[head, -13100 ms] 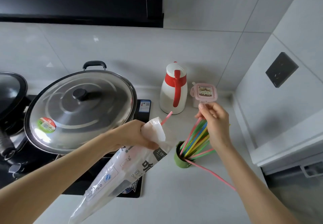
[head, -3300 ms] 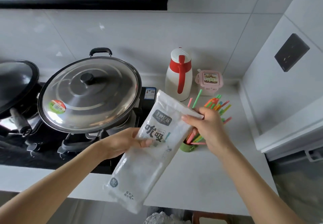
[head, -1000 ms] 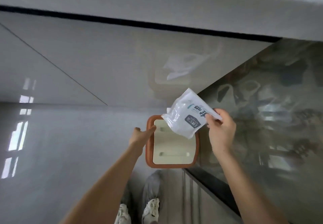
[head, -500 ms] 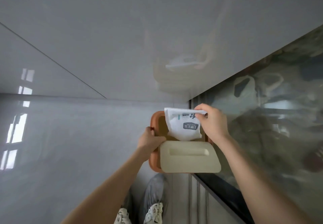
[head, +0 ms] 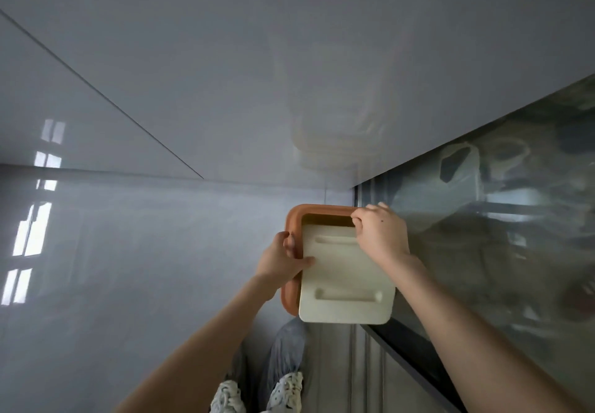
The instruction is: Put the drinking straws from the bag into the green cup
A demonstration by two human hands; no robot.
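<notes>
I am looking straight down at the floor; the green cup, the straws and the bag are out of sight. An orange bin (head: 290,298) with a cream swing lid (head: 344,284) stands below me. My left hand (head: 279,259) grips the bin's left rim, thumb on the lid. My right hand (head: 380,235) rests at the lid's far right corner, with its fingers curled over the lid's edge at the narrow dark gap. Nothing else shows in either hand.
Glossy grey floor tiles (head: 145,267) spread to the left. A dark reflective glass panel (head: 502,245) runs along the right, right beside the bin. My legs and patterned shoes (head: 257,393) stand just in front of the bin.
The white bag that my right hand held over the open bin is gone from view. The lid has swung almost flat, and my right hand now lies on its far edge.
</notes>
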